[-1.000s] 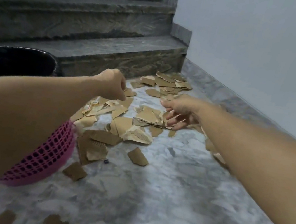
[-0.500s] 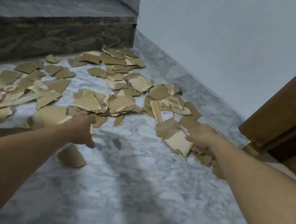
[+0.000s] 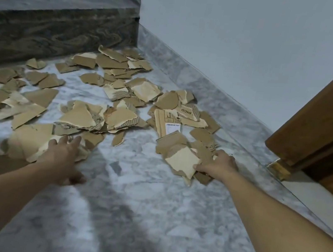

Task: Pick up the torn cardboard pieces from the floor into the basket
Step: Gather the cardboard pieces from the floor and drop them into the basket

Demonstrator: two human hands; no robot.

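Down on the marble floor, torn cardboard pieces fan from nine o'clock round to two o'clock. Right hand at three o'clock pinches a pale torn piece by its edge; left hand lies flat, fingers spread, on a big scrap. Light, stiff, ragged stuff, I'd say: best lifted by an edge or scooped. "PICO" reads on one scrap; a white label is illegible. No basket in view.

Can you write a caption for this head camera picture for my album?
Two hands, left and right, reach for torn cardboard pieces scattered on a marble floor.
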